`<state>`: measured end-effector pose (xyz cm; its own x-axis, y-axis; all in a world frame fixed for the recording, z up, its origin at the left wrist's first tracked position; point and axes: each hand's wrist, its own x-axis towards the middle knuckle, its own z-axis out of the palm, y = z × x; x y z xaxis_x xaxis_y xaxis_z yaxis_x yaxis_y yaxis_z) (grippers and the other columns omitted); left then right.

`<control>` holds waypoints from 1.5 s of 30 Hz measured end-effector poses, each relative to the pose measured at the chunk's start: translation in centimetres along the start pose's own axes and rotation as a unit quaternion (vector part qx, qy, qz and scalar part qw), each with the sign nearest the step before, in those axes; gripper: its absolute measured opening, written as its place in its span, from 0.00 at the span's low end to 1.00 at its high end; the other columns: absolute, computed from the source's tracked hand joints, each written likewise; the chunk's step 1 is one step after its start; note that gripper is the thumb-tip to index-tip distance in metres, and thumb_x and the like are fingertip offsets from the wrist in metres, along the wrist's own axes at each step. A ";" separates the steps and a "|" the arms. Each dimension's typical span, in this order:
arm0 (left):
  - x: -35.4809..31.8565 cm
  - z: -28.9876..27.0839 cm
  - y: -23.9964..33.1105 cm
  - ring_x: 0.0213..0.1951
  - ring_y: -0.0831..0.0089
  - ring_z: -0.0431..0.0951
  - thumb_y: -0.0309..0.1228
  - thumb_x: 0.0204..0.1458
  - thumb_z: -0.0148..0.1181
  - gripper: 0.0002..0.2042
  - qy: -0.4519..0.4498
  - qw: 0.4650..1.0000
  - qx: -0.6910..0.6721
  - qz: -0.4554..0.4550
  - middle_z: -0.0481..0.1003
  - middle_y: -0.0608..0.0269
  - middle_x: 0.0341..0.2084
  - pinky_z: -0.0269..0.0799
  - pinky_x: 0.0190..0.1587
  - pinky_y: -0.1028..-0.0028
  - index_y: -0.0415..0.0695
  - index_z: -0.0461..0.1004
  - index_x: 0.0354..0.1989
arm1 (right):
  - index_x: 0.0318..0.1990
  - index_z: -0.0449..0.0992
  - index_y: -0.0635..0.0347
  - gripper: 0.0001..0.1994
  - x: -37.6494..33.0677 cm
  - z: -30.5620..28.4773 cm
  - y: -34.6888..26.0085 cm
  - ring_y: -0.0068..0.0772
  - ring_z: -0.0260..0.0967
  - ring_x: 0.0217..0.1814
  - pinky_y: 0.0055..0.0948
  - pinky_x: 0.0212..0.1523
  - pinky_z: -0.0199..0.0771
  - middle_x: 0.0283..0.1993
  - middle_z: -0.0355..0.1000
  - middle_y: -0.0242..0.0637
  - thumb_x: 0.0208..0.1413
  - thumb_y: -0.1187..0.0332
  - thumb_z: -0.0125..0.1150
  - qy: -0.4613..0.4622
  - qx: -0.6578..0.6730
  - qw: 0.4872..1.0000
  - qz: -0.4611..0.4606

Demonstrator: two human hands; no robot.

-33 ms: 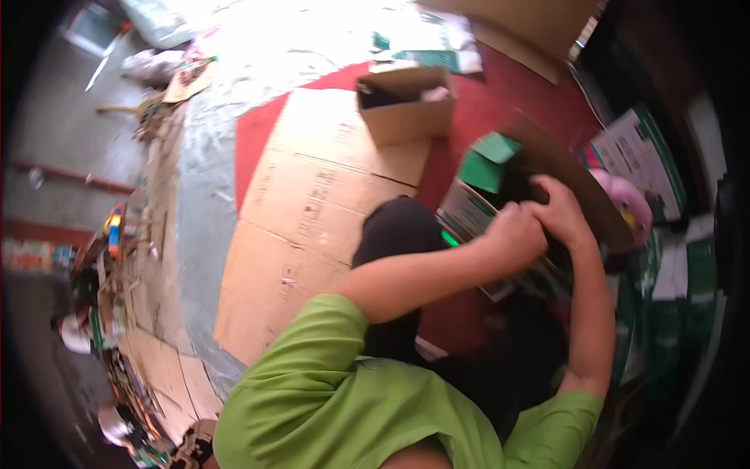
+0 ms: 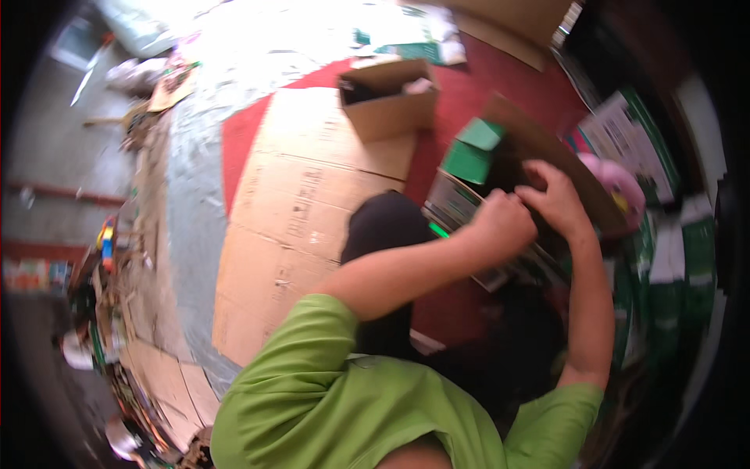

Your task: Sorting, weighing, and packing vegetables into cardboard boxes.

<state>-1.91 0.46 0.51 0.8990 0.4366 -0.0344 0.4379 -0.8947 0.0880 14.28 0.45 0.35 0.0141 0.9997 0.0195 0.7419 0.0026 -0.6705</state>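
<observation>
My left hand (image 2: pixel 506 224) is closed in a fist over a brown open carton (image 2: pixel 539 134), and whatever its fingers may hold is hidden. Beside it, my right hand (image 2: pixel 558 201) reaches over the same carton from the right. Its thumb and forefinger stand apart, with the thumb close to the left fist; nothing shows between them. Green flaps (image 2: pixel 471 160) stick up at the carton's left side, above a stack of printed boxes (image 2: pixel 451 199). A small bright green strip (image 2: pixel 439 229) shows below them. The carton's inside is dark and mostly covered by my hands.
Ahead, a smaller open brown box (image 2: pixel 394 117) stands partly on a flattened cardboard sheet (image 2: pixel 312 187). Red floor covering (image 2: pixel 500 70) shows around it. At right are a pink toy (image 2: pixel 613 184), a white-and-green printed box (image 2: pixel 633 141) and green packages (image 2: pixel 699 250). My dark-clad knee (image 2: pixel 387 227) is near.
The whole view has shifted slightly, so things sit a little further left. A gap has opened between my right thumb and forefinger, and the left fist stays closed.
</observation>
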 end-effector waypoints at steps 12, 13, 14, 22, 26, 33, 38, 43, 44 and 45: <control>1.0 0.6 -0.4 0.42 0.64 0.75 0.27 0.44 0.54 0.10 0.018 0.999 0.013 0.026 0.74 0.65 0.31 0.72 0.42 0.64 0.53 0.78 0.34 | 0.49 0.73 0.63 0.14 -27.6 -5.8 9.2 0.20 0.68 0.42 0.20 0.45 0.69 0.41 0.73 0.32 0.54 0.72 0.60 0.363 0.169 0.869 0.290; 1.1 1.1 -0.7 0.42 0.63 0.75 0.27 0.44 0.54 0.11 0.017 0.999 0.019 0.026 0.74 0.64 0.31 0.72 0.43 0.64 0.53 0.78 0.35 | 0.48 0.74 0.62 0.14 -30.9 -4.0 11.4 0.21 0.69 0.41 0.21 0.44 0.69 0.39 0.73 0.32 0.54 0.71 0.61 0.362 0.143 0.859 0.333; 1.1 1.1 -0.7 0.42 0.64 0.75 0.27 0.46 0.53 0.10 0.013 0.999 0.029 0.024 0.74 0.66 0.31 0.73 0.43 0.65 0.54 0.79 0.35 | 0.47 0.75 0.62 0.14 -33.8 -2.1 12.4 0.21 0.69 0.39 0.22 0.42 0.70 0.38 0.74 0.32 0.53 0.70 0.62 0.355 0.100 0.847 0.383; 1.2 0.1 0.7 0.41 0.63 0.74 0.29 0.52 0.51 0.10 0.026 1.000 0.009 0.006 0.75 0.65 0.32 0.71 0.41 0.63 0.54 0.78 0.39 | 0.38 0.77 0.65 0.10 -51.4 17.0 13.3 0.23 0.70 0.31 0.26 0.33 0.71 0.29 0.75 0.34 0.49 0.70 0.63 0.337 0.176 0.729 0.569; 1.2 0.0 1.2 0.42 0.62 0.74 0.27 0.51 0.53 0.10 0.012 1.000 -0.005 -0.010 0.75 0.64 0.34 0.70 0.42 0.65 0.52 0.78 0.39 | 0.34 0.78 0.63 0.10 -53.7 24.9 12.1 0.37 0.75 0.34 0.32 0.37 0.73 0.31 0.76 0.43 0.45 0.67 0.64 0.259 -0.006 0.798 0.544; 1.2 0.7 0.3 0.41 0.61 0.74 0.26 0.51 0.53 0.10 0.029 0.999 -0.010 0.036 0.76 0.62 0.35 0.70 0.42 0.65 0.47 0.77 0.40 | 0.38 0.77 0.64 0.15 -55.7 25.6 13.9 0.44 0.74 0.40 0.35 0.42 0.72 0.35 0.76 0.48 0.43 0.64 0.64 0.354 0.017 0.648 0.674; 1.2 0.9 -0.1 0.40 0.61 0.74 0.26 0.51 0.54 0.09 0.028 0.999 -0.019 0.026 0.76 0.62 0.34 0.69 0.43 0.66 0.46 0.77 0.40 | 0.51 0.69 0.68 0.27 -56.3 20.3 16.1 0.48 0.71 0.49 0.37 0.49 0.69 0.47 0.72 0.53 0.42 0.65 0.67 0.493 0.051 0.485 0.721; 1.2 0.4 0.1 0.41 0.60 0.75 0.28 0.52 0.55 0.09 0.008 0.999 -0.033 0.012 0.75 0.59 0.35 0.68 0.46 0.67 0.45 0.76 0.41 | 0.58 0.59 0.69 0.40 -56.1 16.9 18.4 0.51 0.64 0.59 0.39 0.56 0.66 0.57 0.64 0.56 0.37 0.63 0.74 0.514 0.011 0.344 0.786; 1.2 0.0 0.6 0.40 0.61 0.75 0.27 0.51 0.55 0.08 0.015 0.999 -0.039 0.007 0.75 0.59 0.33 0.69 0.44 0.67 0.45 0.77 0.39 | 0.57 0.58 0.70 0.42 -55.7 16.6 18.9 0.51 0.64 0.59 0.39 0.57 0.66 0.57 0.63 0.56 0.36 0.63 0.75 0.515 0.015 0.344 0.785; 1.1 0.3 0.3 0.38 0.60 0.76 0.26 0.51 0.55 0.09 0.024 0.999 -0.044 0.014 0.75 0.59 0.32 0.70 0.43 0.67 0.44 0.77 0.39 | 0.57 0.57 0.71 0.43 -55.5 16.3 19.1 0.51 0.64 0.58 0.38 0.57 0.66 0.57 0.63 0.56 0.34 0.63 0.76 0.516 0.018 0.346 0.784</control>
<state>-0.78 0.64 0.23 0.9083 0.4181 0.0158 0.4091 -0.8955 0.1754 16.69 -54.59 -25.62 0.6254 -0.7662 -0.1475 -0.7274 -0.5041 -0.4656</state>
